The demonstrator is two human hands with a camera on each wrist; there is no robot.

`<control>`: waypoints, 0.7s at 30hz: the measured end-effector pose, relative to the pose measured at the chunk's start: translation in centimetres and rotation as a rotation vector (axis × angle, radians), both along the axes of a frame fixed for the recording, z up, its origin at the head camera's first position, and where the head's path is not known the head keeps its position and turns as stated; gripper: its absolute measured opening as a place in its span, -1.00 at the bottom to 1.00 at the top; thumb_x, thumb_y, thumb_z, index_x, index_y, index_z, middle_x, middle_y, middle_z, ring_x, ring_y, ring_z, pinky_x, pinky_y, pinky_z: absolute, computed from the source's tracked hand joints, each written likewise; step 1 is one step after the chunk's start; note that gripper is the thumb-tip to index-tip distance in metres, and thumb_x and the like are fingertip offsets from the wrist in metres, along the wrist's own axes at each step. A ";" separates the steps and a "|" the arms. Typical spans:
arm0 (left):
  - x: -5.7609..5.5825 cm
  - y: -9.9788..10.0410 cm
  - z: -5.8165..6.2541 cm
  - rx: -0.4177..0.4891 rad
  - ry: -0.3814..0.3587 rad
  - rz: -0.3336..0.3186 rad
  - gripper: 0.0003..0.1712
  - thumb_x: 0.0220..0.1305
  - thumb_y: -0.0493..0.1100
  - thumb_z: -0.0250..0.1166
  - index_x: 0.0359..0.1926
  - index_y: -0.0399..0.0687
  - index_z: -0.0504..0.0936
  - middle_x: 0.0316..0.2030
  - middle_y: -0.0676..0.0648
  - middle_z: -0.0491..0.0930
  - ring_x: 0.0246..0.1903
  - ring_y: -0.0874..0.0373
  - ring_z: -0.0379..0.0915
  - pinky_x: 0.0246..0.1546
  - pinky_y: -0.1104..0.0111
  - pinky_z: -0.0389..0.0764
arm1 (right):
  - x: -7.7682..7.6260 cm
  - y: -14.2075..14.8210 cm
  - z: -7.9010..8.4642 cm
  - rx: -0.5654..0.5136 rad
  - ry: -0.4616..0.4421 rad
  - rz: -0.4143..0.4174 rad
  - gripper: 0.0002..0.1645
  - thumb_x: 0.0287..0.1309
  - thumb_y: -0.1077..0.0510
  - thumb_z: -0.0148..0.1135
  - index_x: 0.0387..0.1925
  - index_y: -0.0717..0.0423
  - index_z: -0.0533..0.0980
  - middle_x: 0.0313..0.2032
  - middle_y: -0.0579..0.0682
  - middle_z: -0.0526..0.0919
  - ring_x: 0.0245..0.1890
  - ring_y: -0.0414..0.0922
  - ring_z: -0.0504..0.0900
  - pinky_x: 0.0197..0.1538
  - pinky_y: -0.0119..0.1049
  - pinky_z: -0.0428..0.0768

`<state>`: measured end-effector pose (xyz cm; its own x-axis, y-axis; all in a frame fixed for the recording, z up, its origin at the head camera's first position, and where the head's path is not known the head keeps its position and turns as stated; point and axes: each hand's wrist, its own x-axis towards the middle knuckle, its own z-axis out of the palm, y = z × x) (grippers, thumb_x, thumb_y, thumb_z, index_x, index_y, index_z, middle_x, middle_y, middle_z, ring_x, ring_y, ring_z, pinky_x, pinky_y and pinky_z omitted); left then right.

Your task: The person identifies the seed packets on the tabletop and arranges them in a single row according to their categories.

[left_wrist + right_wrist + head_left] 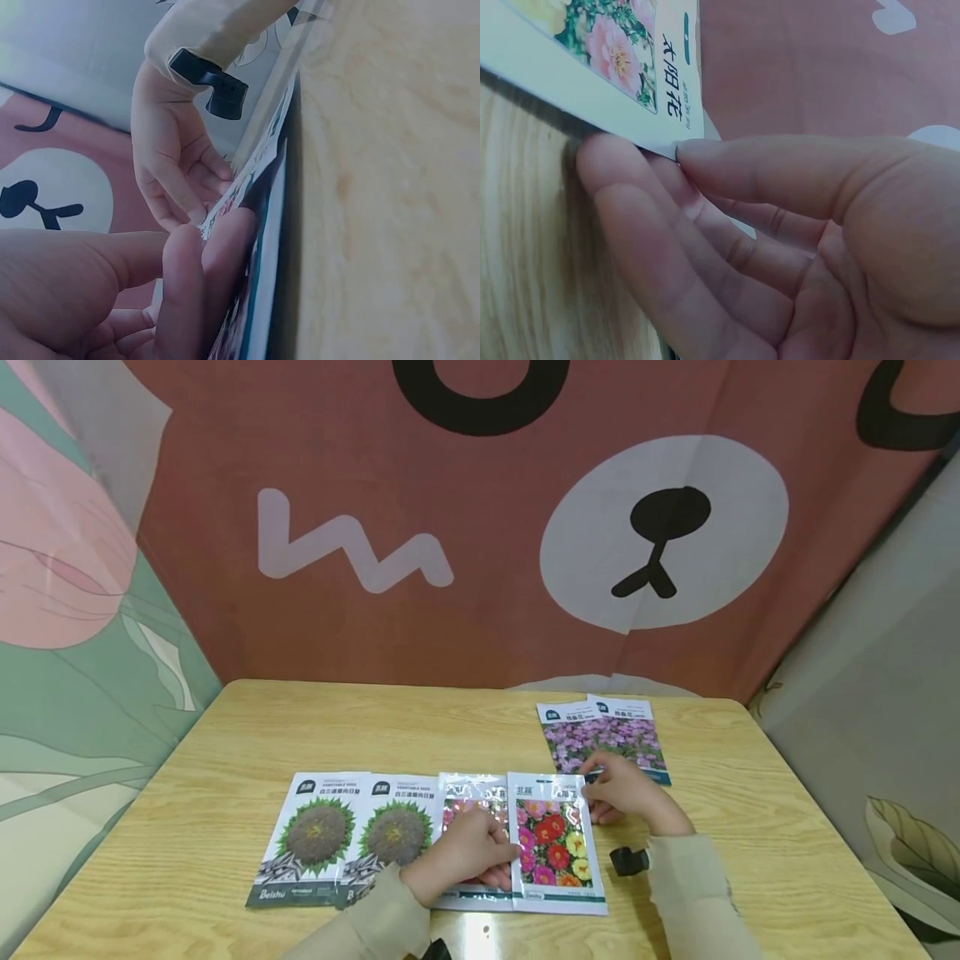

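A seed packet [557, 847] with red, pink and yellow flowers lies at the right end of a row, slightly raised at its near edge. My right hand [624, 789] pinches its upper right corner between thumb [727, 161] and fingers. With curled fingers, my left hand [467, 850] holds the same packet's left edge. Under that hand is another flower seed packet [472, 789], partly covered by the fingers. Two sunflower seed packets [318, 831] lie to the left, side by side, the second [397, 827] partly hidden by my left hand and sleeve.
Two packets with purple flowers [566, 743] overlap at the back right, behind my right hand. The wooden table [375, 718] ends at a hanging cloth [337, 635] printed with a bear face. A black wrist device [628, 862] juts from my right sleeve.
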<state>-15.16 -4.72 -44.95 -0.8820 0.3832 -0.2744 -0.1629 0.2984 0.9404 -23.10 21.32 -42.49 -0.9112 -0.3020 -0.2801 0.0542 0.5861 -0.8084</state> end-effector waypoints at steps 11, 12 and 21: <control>0.3 0.0 0.1 -0.038 0.019 -0.012 -0.72 0.31 -0.30 0.36 -0.57 -0.25 0.66 -0.70 -0.13 0.64 -0.78 0.27 0.53 -0.68 0.43 0.62 | 0.0 -0.3 -0.3 0.039 -0.013 -0.011 -0.69 0.35 0.36 0.18 0.09 0.33 0.42 -0.43 0.17 0.60 -0.61 0.01 0.67 -0.49 -0.15 0.70; 0.3 0.0 0.1 -0.044 0.018 -0.012 -0.72 0.31 -0.30 0.36 -0.57 -0.25 0.66 -0.70 -0.13 0.64 -0.78 0.28 0.52 -0.68 0.43 0.62 | 0.0 -0.3 -0.3 0.043 -0.015 -0.015 -0.69 0.35 0.36 0.18 0.09 0.32 0.42 -0.43 0.17 0.60 -0.61 0.00 0.67 -0.50 -0.15 0.70; 0.3 0.2 0.3 -0.025 0.010 -0.012 -0.79 0.30 -0.36 0.34 -0.50 -0.27 0.59 -0.67 -0.14 0.63 -0.78 0.28 0.50 -0.70 0.44 0.61 | 0.1 -0.3 -0.1 0.074 -0.018 -0.027 -0.70 0.36 0.36 0.17 0.09 0.33 0.42 -0.43 0.17 0.59 -0.62 -0.02 0.65 -0.50 -0.15 0.69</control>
<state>-14.85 -4.52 -44.64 -0.8801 0.3867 -0.2754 -0.1501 0.3237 0.9342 -23.03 21.00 -42.58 -0.9134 -0.2549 -0.3175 0.0853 0.6426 -0.7614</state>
